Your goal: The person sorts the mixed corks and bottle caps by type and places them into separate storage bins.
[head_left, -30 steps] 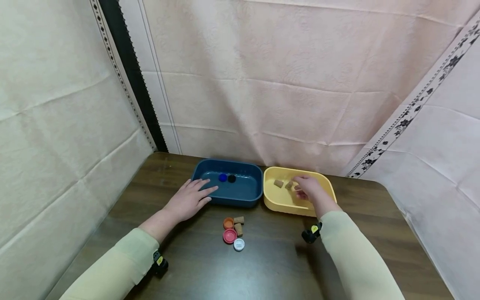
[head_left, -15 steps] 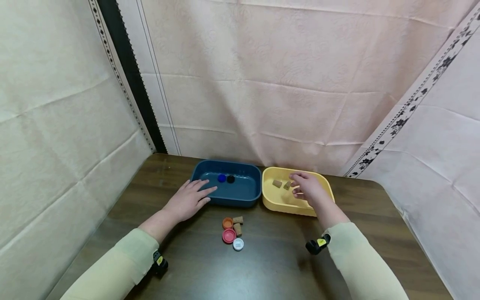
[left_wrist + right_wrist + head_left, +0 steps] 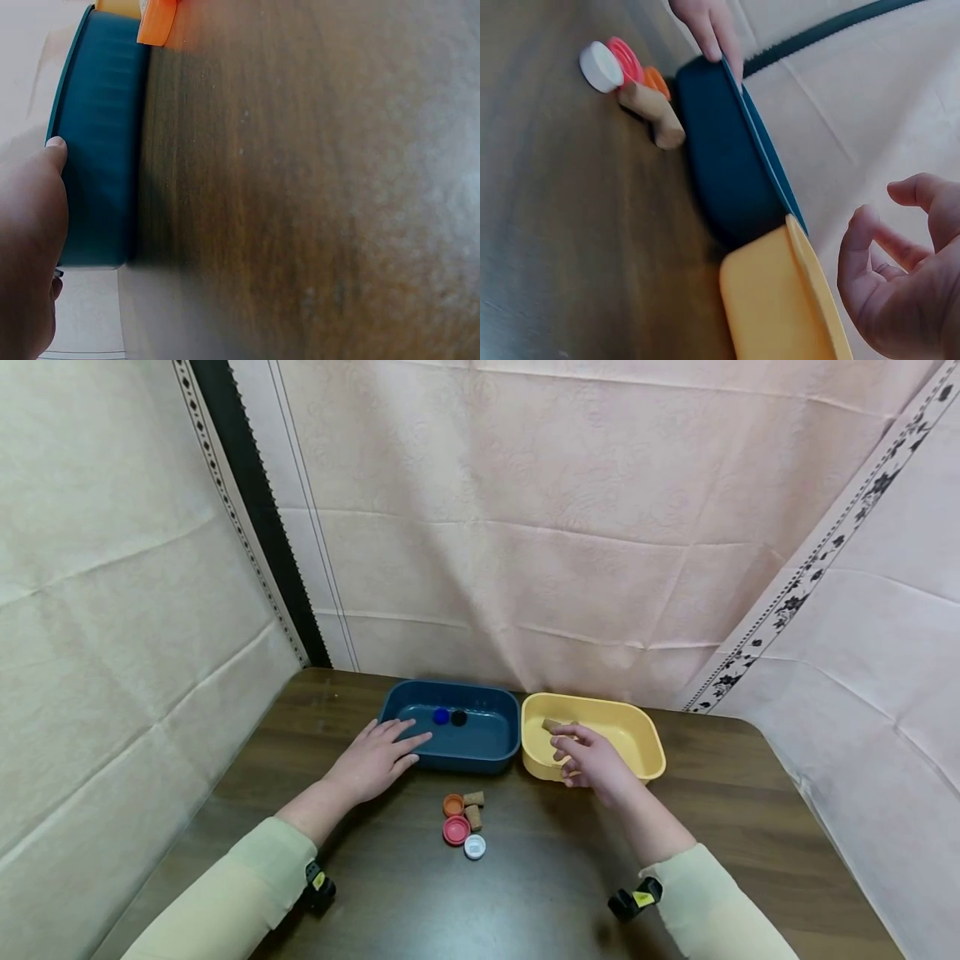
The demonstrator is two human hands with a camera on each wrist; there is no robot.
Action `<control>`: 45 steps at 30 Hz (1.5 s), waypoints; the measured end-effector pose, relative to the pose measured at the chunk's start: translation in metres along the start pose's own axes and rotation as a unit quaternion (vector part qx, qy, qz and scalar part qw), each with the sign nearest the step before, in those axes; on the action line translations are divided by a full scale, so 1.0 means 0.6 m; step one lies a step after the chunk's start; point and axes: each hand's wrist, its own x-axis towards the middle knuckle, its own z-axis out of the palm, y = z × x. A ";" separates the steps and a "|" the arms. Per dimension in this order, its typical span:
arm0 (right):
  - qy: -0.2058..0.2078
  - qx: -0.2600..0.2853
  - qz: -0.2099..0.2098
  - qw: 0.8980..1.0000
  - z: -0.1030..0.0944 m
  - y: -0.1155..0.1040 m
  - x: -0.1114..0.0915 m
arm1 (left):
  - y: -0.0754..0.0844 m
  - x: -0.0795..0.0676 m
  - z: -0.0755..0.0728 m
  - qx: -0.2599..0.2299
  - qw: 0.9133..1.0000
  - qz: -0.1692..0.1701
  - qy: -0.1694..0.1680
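Note:
My left hand [image 3: 375, 766] rests, fingers spread, on the front-left rim of a dark blue bin [image 3: 468, 765]. Inside that bin lie a blue cap [image 3: 441, 716] and a black cap [image 3: 458, 717]. Over the front of a yellow bin [image 3: 632, 735] hovers my right hand [image 3: 597, 767], its fingers loosely bent; the right wrist view shows nothing between them. A cork piece [image 3: 549, 724] lies in the yellow bin, and the hand partly hides another. On the table are two corks [image 3: 472, 817], an orange cap [image 3: 453, 805], a red cap [image 3: 456, 831] and a white cap [image 3: 474, 847].
Both bins stand side by side near the back edge of the brown wooden table [image 3: 397, 893]. Pale cloth [image 3: 495, 560] hangs behind and on both sides. Each wrist carries a small black camera.
My right hand has drawn back from among the corks in the yellow bin and shifted left toward its front rim. The left hand stays put. The head view has shifted slightly.

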 end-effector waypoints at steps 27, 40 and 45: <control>-0.069 -0.062 0.025 0.995 0.068 0.063 -0.037 | 0.003 0.001 -0.001 -0.012 1.000 0.008 0.008; -0.165 -0.133 0.008 0.977 0.122 0.095 -0.050 | 0.001 0.001 0.000 -0.013 1.000 0.013 0.013; -0.168 -0.155 0.005 0.973 0.134 0.100 -0.053 | 0.001 0.001 0.000 -0.013 1.000 0.012 0.013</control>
